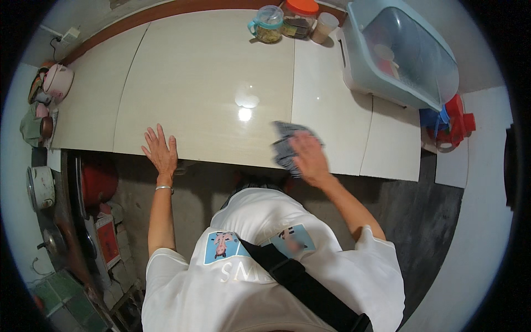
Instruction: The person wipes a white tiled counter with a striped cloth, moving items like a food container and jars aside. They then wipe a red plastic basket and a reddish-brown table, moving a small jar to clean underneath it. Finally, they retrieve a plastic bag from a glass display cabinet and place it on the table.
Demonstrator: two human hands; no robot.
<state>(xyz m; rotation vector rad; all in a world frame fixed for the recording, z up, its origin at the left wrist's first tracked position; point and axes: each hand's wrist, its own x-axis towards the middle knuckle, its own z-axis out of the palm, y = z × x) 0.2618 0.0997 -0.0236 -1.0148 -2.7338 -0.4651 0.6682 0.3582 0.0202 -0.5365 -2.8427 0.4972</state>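
A grey cloth lies bunched on the tiled counter, close to its front edge. My right hand presses on this cloth with the palm down; both look blurred. Farther left, my left hand rests flat at the counter's front edge, fingers apart and nothing in them. Bright reflections show on the pale tile between and beyond my hands.
Along the back edge stand a jar with a blue handle, an orange-lidded jar and a small canister. A light-blue plastic cabinet occupies the right end. Toward the left end sits a pink pot.
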